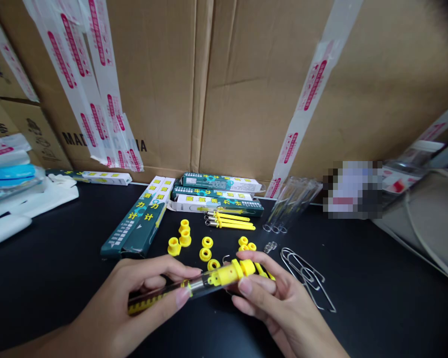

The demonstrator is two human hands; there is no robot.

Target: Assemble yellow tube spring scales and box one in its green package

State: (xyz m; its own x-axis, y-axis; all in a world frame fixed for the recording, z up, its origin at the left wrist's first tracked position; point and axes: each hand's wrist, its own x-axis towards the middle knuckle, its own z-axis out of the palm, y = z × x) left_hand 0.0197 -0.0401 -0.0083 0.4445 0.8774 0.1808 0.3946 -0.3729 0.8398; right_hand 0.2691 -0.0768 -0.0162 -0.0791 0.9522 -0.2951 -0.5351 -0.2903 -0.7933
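A tubular spring scale point(196, 286) with a clear barrel lies slantwise between my hands, a metal spring and a yellow marked strip showing inside. My left hand point(149, 293) is closed around the barrel, thumb along its near side. At the other end, my right hand point(276, 298) pinches the yellow end cap point(246, 267) between thumb and forefinger. Whether the cap is fully seated I cannot tell. Just behind my hands lie yellow flanged caps point(185, 237), yellow rings point(205, 254) and more small yellow parts point(243, 243), partly covered by my right hand.
Yellow rods with springs point(233, 221) lie beyond the caps. Clear tubes point(293, 204), small metal rings point(271, 246) and large bent wire hooks point(306, 273) are to the right. Green spring-scale boxes point(138, 219) lie before a taped cardboard box point(246, 99).
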